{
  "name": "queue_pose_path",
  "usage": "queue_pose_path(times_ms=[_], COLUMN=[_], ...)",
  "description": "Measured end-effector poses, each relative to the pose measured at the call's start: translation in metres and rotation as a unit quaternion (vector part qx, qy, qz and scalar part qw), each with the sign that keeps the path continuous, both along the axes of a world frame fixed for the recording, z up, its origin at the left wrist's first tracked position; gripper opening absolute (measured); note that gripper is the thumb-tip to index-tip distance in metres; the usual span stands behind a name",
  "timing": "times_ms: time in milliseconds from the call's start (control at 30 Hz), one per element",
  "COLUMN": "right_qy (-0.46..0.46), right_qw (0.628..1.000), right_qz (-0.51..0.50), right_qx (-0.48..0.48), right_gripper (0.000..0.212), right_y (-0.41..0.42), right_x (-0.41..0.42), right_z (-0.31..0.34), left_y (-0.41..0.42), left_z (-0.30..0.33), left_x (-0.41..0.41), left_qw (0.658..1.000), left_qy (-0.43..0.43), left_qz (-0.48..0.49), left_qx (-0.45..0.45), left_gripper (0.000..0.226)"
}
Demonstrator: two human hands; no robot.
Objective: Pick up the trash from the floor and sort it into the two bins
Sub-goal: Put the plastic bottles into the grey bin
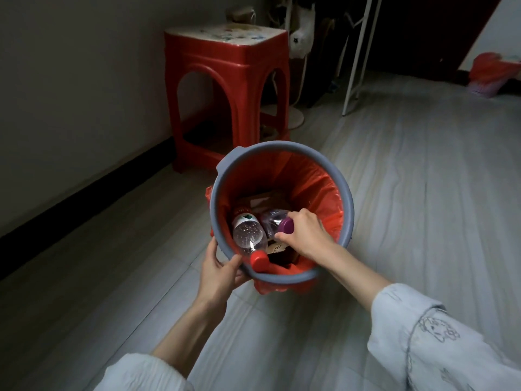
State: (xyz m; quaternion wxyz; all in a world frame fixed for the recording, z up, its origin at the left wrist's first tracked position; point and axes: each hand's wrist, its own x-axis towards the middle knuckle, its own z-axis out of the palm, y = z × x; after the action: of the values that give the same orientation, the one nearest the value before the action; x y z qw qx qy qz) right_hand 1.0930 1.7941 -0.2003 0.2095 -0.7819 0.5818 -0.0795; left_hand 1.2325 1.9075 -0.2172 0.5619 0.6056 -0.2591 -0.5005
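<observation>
On the pale plank floor (394, 193), near a red plastic stool (228, 88) by the far left wall, stands a round grey plastic bin (348, 198) lined with a red plastic bag (313, 182). Inside lie a clear plastic bottle with a red cap (249, 235), brown cardboard pieces (267, 201) and a crumpled clear bottle with a purple cap (285, 225). The right hand (307, 232) reaches into the bin, fingers curled round that purple-capped bottle's neck. The left hand (220, 270) grips the bin's near rim, thumb over the edge. At far right sits a second red-bagged bin (490, 74), its contents indiscernible.
</observation>
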Motion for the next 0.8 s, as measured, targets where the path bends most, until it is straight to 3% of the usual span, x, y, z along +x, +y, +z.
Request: queue_pose_path(times_ms=[167, 233, 367, 500, 633, 800], right_qy=[0.054, 0.03, -0.013, -0.003, 0.04, 0.025], right_qw=[0.997, 0.996, 0.983, 0.961, 0.939, 0.914], right_qz=[0.044, 0.058, 0.088, 0.193, 0.286, 0.349], right_qx=[-0.035, -0.065, -0.161, -0.199, -0.185, -0.206], right_gripper=[0.07, 0.07, 0.055, 0.052, 0.039, 0.03], right_y=[0.003, 0.008, 0.025, 0.034, 0.033, 0.031], right_x=[-0.002, -0.005, -0.017, -0.011, 0.015, 0.09], right_z=[0.001, 0.004, 0.006, 0.011, 0.017, 0.018], left_y=[-0.005, -0.006, -0.01, -0.011, -0.003, 0.026], left_z=[-0.001, 0.0, 0.003, 0.012, 0.017, 0.026], left_x=[0.004, 0.01, 0.025, 0.044, 0.071, 0.122], left_qw=[1.0, 0.999, 0.994, 0.988, 0.978, 0.95], left_qy=[0.017, 0.032, 0.084, 0.103, 0.1, 0.127], left_qz=[0.01, 0.018, 0.071, 0.113, 0.173, 0.282], left_qx=[0.002, 0.006, 0.024, 0.034, 0.053, 0.051], left_gripper=[0.057, 0.055, 0.046, 0.036, 0.035, 0.036])
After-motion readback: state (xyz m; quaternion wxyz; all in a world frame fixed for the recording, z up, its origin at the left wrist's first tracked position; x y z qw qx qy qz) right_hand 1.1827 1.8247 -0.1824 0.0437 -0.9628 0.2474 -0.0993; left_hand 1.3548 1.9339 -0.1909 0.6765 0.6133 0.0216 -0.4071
